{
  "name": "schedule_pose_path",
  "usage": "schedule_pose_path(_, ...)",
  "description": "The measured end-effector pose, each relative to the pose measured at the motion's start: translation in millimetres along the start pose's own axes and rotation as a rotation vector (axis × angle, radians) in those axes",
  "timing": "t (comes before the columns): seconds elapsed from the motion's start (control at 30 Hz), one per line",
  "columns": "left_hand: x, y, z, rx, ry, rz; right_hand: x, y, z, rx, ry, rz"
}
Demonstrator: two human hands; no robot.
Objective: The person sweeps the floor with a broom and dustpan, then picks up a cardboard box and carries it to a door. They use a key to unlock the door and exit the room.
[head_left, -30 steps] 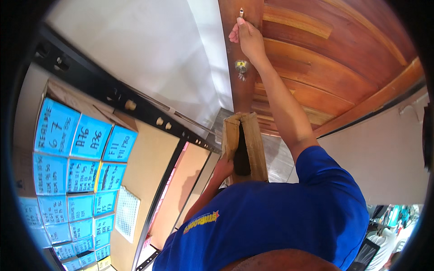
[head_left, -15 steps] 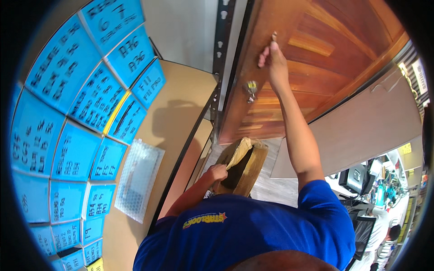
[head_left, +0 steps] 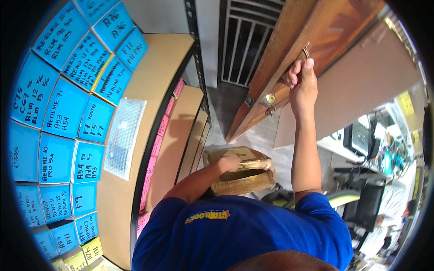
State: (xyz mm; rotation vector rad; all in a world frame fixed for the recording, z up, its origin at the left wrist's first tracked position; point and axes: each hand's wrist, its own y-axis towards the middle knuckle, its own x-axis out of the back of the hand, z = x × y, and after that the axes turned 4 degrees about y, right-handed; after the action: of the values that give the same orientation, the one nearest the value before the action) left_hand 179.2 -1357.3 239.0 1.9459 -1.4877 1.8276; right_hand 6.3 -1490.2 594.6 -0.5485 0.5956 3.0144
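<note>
The right hand (head_left: 302, 86) is up high, far from the body, with its fingers closed around a small metal latch (head_left: 306, 49) on the edge of a brown wooden door (head_left: 316, 31). The left hand (head_left: 229, 161) is lower and nearer, pressed tight on top of a cardboard box (head_left: 242, 174) wrapped in shiny tape (it sits close against the blue shirt (head_left: 244, 235)). On the left are shelves (head_left: 153, 99) with a sheet of bubble wrap (head_left: 124, 135) and many blue boxes (head_left: 63, 108). A metal gate (head_left: 244, 40) stands behind the door.
</note>
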Motion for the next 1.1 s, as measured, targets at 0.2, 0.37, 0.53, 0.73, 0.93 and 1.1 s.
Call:
schedule_pose_path(0.2,-21.2,-33.6,-20.5,-0.288,0.236,0.038,48.8,-69.7,44.5,0.053,-0.061,-0.152)
schedule_pose_path(0.37,-19.0,-48.6,-18.7,-0.178,0.144,0.184,94.3,-101.8,64.6,0.133,0.112,-0.277)
schedule_pose_path(0.53,-12.0,-53.0,-2.2,-0.219,0.104,0.116,119.8,-134.0,89.5,0.099,0.014,-0.476)
schedule_pose_path(0.73,1.0,-21.5,11.7,-0.179,0.236,0.22,124.8,-175.0,93.7,0.138,0.009,-0.537)
schedule_pose_path(0.93,20.7,13.0,20.9,-0.29,0.298,0.242,154.3,-196.0,112.3,0.109,-0.228,-0.347)
schedule_pose_path(1.1,39.9,24.3,36.5,-0.335,0.377,0.22,202.0,-232.0,123.4,-0.218,-1.016,-0.031)
